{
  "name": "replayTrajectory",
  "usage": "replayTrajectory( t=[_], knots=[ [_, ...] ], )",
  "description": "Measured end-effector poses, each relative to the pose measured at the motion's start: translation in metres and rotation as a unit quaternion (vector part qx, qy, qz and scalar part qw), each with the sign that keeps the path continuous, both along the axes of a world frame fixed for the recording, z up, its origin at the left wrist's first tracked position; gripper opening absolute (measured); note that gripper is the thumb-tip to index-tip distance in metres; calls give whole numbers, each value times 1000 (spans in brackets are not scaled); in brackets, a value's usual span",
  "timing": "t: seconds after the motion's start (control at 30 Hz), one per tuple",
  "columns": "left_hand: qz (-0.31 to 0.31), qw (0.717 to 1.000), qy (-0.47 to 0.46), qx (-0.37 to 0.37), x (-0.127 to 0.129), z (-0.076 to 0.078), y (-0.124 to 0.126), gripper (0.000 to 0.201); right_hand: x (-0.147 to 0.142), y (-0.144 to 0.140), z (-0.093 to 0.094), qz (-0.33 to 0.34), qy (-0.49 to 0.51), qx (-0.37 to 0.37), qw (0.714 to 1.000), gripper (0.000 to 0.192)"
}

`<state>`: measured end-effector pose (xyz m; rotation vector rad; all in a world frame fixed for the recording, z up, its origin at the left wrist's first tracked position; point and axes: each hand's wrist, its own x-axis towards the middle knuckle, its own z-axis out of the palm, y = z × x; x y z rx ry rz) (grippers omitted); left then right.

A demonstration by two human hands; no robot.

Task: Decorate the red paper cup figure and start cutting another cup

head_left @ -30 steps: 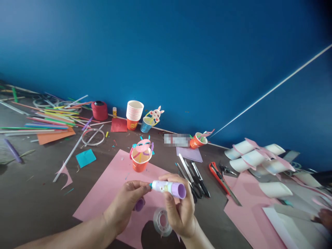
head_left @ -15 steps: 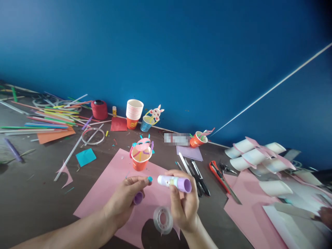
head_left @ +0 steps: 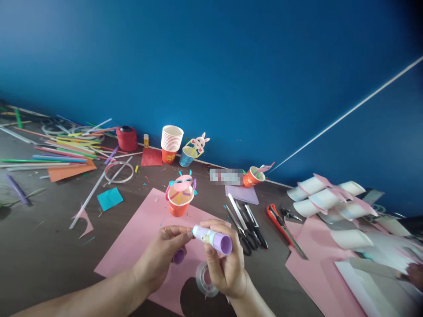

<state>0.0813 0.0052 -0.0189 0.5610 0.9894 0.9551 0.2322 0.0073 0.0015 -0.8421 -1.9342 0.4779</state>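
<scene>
My right hand (head_left: pixel 234 266) is closed around a purple-and-white glue stick (head_left: pixel 209 237), its open purple base facing me. The glue end meets a tiny blue paper piece (head_left: pixel 192 230), mostly hidden, pinched between my left thumb and forefinger. My left hand (head_left: pixel 157 253) also keeps a purple cap (head_left: pixel 179 256) tucked under its fingers. Both hands are above a pink paper sheet (head_left: pixel 132 246). Beyond them an orange paper cup (head_left: pixel 178 208) stands on that sheet, with a pink paper face and coloured strips attached at its rim. A clear tape roll (head_left: pixel 205 281) lies below my right hand.
Scissors (head_left: pixel 244 242), pens (head_left: pixel 256 226) and an orange box cutter (head_left: pixel 280 224) lie to the right. Farther right are white paper rolls (head_left: pixel 350 240) on pink paper, with another person's hand (head_left: pixel 414 275) at the edge. Stacked cups (head_left: pixel 172 141) and coloured straws (head_left: pixel 62 152) are left of centre.
My right hand has moved left and slightly down with the glue stick, bringing its tip against the blue piece. The left hand has barely shifted.
</scene>
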Motion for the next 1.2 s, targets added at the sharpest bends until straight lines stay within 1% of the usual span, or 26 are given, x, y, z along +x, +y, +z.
replayTrajectory(
  t=[0.07,0.17,0.23,0.27,0.33,0.4,0.47,0.6,0.73,0.93,1.03,1.2],
  knots=[
    [10,1000,-4,-13,-1,-2,1,22,1,1,0,-16,-11,-3,1000,40],
    [40,996,-29,-68,-2,-6,3,21,3,0,-1,-18,39,21,999,39],
    [68,988,-58,-124,-3,-7,5,21,3,-3,-2,15,79,47,996,40],
    [82,983,-72,-151,-3,-6,5,21,3,-5,-2,39,81,60,994,40],
    [105,974,-94,-178,-2,-6,6,21,0,-9,-2,82,42,88,992,40],
    [115,973,-109,-170,-1,-5,6,20,-3,-13,-2,107,-19,113,988,41],
    [113,974,-124,-150,0,-5,5,19,-7,-13,-2,115,-63,128,983,41],
    [101,978,-148,-108,-1,-8,3,15,-11,-12,-3,118,-109,117,980,40],
    [103,976,-171,-83,-3,-9,1,13,-10,-11,-4,120,-92,88,985,39],
    [107,972,-187,-92,-2,-5,2,13,-11,-12,-5,128,-36,41,990,44],
    [103,973,-181,-95,-2,-2,2,15,-11,-13,-6,123,-26,44,991,44],
    [96,972,-187,-109,-2,-1,-1,14,-11,-10,-7,121,-51,73,989,44]
  ],
)
